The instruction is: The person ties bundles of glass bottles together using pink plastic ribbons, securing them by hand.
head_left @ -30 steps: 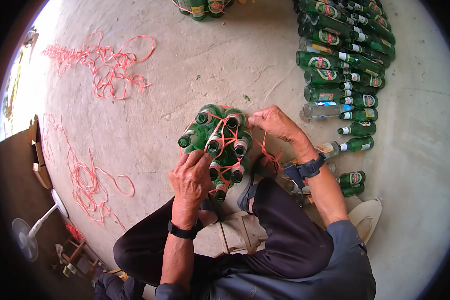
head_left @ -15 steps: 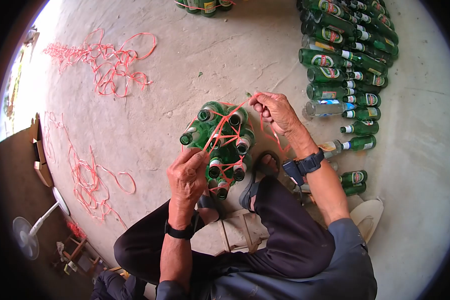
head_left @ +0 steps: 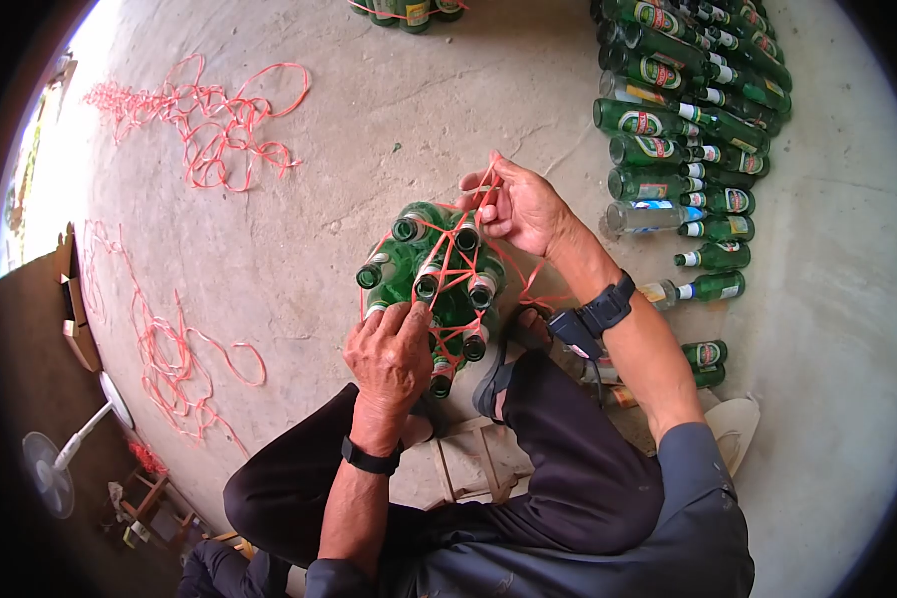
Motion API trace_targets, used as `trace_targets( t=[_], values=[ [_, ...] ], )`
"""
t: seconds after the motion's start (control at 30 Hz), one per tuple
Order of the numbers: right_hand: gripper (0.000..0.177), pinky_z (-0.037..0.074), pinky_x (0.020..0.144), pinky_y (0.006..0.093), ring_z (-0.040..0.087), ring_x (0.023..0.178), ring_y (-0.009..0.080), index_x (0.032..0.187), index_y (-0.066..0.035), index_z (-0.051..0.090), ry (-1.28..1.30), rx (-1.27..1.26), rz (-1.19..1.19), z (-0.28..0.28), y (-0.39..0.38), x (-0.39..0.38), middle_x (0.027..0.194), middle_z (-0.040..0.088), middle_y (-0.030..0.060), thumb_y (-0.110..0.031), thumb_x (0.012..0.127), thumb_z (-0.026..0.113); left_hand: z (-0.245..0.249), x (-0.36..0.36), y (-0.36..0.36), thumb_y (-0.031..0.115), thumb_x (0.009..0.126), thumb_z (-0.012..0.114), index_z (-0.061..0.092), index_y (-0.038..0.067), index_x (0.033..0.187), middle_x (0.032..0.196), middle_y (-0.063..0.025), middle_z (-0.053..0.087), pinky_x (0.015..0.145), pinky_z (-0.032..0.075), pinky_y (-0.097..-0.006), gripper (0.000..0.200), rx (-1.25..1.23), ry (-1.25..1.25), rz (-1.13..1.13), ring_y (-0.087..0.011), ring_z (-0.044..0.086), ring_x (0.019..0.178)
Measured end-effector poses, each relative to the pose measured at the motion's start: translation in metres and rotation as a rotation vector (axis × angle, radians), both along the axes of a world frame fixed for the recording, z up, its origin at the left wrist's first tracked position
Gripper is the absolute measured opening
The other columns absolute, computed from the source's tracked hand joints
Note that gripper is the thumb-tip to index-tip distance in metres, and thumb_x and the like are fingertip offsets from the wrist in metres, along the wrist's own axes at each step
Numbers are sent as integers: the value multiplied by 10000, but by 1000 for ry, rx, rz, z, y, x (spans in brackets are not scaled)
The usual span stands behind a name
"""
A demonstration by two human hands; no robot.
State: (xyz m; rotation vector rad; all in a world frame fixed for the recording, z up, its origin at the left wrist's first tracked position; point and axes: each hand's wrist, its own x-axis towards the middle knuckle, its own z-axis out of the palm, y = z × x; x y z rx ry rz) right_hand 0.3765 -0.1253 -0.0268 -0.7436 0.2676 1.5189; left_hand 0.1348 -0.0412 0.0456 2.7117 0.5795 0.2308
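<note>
Several green bottles stand upright in a bundle between my feet, with pink string crossed around their necks. My left hand is closed at the near left side of the bundle, its fingertips pinching the string by a bottle neck. Above the far right bottles, my right hand has its fingers bent round a loop of the same string. A loose length of string hangs down to the right of the bundle.
Rows of green bottles lie on the floor at the right. Tangled pink string lies at the left. Another tied bundle stands at the far edge. A white fan is at the lower left.
My right hand has moved left and nearer to the bottles, and the string in it is now looped. My left hand has shifted slightly towards me and to the right.
</note>
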Motion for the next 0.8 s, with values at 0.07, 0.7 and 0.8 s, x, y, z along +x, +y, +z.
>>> trace_targets(
  t=[0.07,0.7,0.8],
  values=[
    [457,363,427,194,532,574,109,923,-46,565,-43,86,-40,-8,5,-1,820,639,140,-448,999,362,-1,0,1,146,745,653,650,129,907,776,-8,611,576,425,-348,163,-11,1,0,-204,581,693],
    [385,439,436,258,555,551,197,765,-75,490,29,-344,-346,-10,49,-14,704,588,121,-378,992,419,10,-3,-20,199,840,610,507,13,1272,778,-46,597,712,347,-385,481,50,272,-45,-204,541,668],
    [383,434,418,253,554,533,192,767,-74,491,7,-370,-348,-10,54,-14,696,586,112,-373,992,412,5,-6,-21,184,821,612,490,3,1287,789,-42,583,681,332,-376,514,71,231,-48,-193,522,669]
  ],
)
